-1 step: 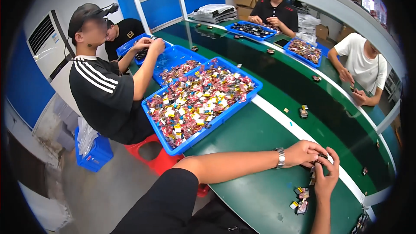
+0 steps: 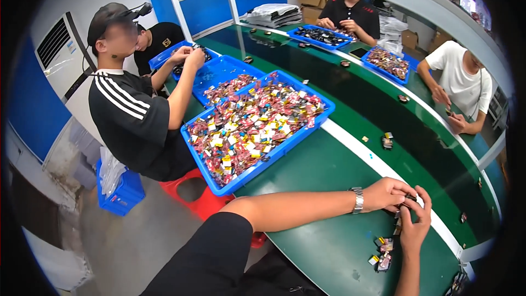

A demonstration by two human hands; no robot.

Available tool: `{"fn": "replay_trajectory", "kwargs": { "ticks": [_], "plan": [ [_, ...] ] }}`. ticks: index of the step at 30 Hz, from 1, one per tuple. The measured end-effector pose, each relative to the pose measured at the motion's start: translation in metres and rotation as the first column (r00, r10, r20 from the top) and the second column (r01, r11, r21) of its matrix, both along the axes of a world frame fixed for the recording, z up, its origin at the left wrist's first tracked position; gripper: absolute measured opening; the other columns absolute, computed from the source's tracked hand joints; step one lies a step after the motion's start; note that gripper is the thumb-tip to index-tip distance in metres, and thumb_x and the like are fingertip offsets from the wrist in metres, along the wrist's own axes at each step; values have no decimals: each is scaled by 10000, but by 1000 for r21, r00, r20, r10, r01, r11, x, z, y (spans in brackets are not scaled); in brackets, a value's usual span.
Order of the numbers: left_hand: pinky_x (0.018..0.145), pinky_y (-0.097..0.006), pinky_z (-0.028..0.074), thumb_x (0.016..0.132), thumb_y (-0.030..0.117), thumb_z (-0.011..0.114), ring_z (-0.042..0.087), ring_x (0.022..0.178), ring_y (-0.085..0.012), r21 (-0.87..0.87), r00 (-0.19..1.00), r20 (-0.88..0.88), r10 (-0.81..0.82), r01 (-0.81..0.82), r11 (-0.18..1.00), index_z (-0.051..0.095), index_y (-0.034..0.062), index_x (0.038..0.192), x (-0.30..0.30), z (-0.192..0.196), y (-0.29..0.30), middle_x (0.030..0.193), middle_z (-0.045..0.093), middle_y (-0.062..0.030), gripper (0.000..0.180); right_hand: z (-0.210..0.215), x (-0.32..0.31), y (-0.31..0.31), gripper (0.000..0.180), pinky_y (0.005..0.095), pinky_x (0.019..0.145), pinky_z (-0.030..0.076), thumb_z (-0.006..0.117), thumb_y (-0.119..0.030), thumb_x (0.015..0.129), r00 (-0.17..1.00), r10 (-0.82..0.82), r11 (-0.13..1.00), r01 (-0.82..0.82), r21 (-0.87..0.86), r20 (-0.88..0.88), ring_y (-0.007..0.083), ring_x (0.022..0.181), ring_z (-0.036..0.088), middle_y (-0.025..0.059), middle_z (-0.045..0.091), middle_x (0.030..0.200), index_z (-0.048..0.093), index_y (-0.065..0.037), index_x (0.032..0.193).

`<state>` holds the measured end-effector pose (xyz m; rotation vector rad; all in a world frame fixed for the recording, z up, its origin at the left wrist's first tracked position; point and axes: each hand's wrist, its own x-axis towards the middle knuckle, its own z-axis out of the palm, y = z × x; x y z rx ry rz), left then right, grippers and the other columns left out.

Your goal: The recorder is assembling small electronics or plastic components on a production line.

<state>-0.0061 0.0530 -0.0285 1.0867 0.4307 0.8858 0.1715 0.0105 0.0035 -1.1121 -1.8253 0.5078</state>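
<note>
My left hand (image 2: 386, 194), with a silver metal-band watch (image 2: 357, 200) at its wrist, meets my right hand (image 2: 415, 229) over the green table's right part. Their fingertips close together on a small dark part (image 2: 409, 198), mostly hidden by the fingers. Beside the right palm lies another small dark piece (image 2: 398, 225), partly covered by that hand. On the tabletop left of my right wrist sits a little cluster of electronic parts (image 2: 385, 253) with black, reddish, white and yellow bits.
A large blue tray (image 2: 262, 173) heaped with small parts stands left of my hands; a second blue tray (image 2: 201, 79) adjoins it. Beyond the white strip (image 2: 355, 148) runs a dark green belt (image 2: 350, 96) with scattered pieces. Co-workers sit left and across. A red stool (image 2: 205, 204) is below.
The whole picture has shifted very slightly to the right. My hands keep the same pose around the small dark part.
</note>
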Motion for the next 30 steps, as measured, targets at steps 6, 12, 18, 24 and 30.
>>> {"fn": "replay_trajectory", "kwargs": {
  "ticks": [6,12,18,24,30],
  "plan": [
    [864,-282,576,957,7,526,650,1032,-133,5,997,-16,81,-81,997,557,-31,1304,6,1,-3,1185,657,-125,351,-4,6,4,258,356,973,480,631,53,784,997,67,992,-71,-104,-48,265,1223,553,158,508,1396,724,-4,1018],
    [806,-277,575,975,107,559,638,983,-129,89,994,-15,112,-110,990,560,-19,1285,13,-5,-1,1120,645,-97,334,7,6,0,234,384,945,494,690,-65,795,995,37,998,-42,45,93,299,1188,583,192,501,1410,708,-38,1026],
    [935,-298,546,1023,83,456,602,1136,-144,-43,980,-155,125,-133,990,513,36,1325,-6,12,-7,1290,589,-75,312,1,-8,2,246,389,819,527,762,-28,736,975,-162,923,96,372,150,314,1032,594,130,584,1158,684,-78,964],
    [911,-297,559,1014,83,498,623,1089,-141,-62,982,-173,79,-91,994,514,38,1314,10,17,-5,1252,613,-74,304,-1,13,4,203,325,666,547,742,-1,733,960,-187,908,88,410,207,245,878,617,89,592,988,689,-67,917],
    [891,-297,570,1012,72,496,640,1060,-141,-64,975,-202,92,-107,992,514,22,1301,8,19,-9,1222,627,-85,293,-3,6,2,224,316,645,536,768,15,720,972,-195,887,116,447,134,213,780,609,68,590,932,704,-62,920]
  ]
}}
